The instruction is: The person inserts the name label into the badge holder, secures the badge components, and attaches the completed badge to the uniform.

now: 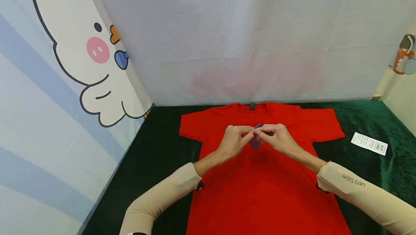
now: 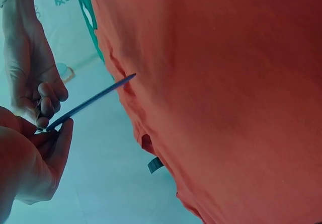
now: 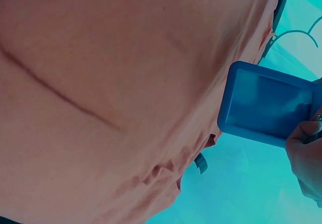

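A blue badge holder point(image 1: 255, 143) with a framed flat window hangs over the chest of a red T-shirt point(image 1: 256, 188). My left hand point(image 1: 234, 139) pinches its upper end between thumb and fingers. From the other side, my right hand point(image 1: 276, 137) pinches at the same end, fingertips meeting the left ones. Edge-on in the left wrist view, the badge holder point(image 2: 93, 100) slants away from the fingers. In the right wrist view the badge holder point(image 3: 266, 103) shows its broad face, and a small shiny piece appears by the fingers. The fingertips largely hide the gripped end.
The T-shirt lies spread flat on a dark green cloth point(image 1: 162, 148), its collar label point(image 1: 252, 106) at the far side. A white printed card point(image 1: 369, 143) lies to the right of the sleeve. Behind stands a pale curtain point(image 1: 227, 40), with a cartoon-printed panel point(image 1: 65, 65) on the left.
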Available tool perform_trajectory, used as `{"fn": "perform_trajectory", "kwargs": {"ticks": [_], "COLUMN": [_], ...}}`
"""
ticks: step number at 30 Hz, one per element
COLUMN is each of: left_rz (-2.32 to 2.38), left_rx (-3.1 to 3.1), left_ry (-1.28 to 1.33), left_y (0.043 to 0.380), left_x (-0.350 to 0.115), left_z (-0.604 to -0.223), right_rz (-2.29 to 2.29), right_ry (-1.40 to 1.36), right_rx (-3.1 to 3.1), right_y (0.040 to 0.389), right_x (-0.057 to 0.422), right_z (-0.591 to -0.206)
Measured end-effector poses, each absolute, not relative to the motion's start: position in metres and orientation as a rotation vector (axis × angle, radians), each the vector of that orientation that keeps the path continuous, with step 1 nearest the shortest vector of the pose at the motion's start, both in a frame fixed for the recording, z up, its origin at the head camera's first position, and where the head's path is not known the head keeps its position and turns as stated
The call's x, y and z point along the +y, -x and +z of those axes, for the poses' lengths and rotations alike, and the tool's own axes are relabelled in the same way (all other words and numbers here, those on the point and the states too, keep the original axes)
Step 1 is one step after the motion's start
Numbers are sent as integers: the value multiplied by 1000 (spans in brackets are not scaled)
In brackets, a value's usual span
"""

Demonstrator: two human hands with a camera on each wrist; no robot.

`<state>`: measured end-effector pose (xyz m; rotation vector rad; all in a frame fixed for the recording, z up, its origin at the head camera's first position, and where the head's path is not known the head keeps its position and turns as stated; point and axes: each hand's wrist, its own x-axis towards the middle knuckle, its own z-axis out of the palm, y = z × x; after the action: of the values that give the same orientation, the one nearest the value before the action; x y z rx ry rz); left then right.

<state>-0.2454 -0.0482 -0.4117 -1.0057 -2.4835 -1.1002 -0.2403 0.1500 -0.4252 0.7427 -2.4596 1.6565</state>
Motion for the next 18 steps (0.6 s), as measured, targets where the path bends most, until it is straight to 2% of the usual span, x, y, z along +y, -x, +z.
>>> {"fn": "perform_trajectory", "kwargs": {"ticks": [11,18], "left_rz": [-1335,-1403], "left_rx": [-2490,-2515], "left_ry": [925,993], "left_y": [248,249], "left_x": [-55,-59], "left_z": [-406,-405], "right_rz": [1674,1674], "right_ry": [-791,-743], "right_rx": [-2425,-2533], "right_y": [240,242], "right_x": [154,159], "right_z": [-430,-425]}}
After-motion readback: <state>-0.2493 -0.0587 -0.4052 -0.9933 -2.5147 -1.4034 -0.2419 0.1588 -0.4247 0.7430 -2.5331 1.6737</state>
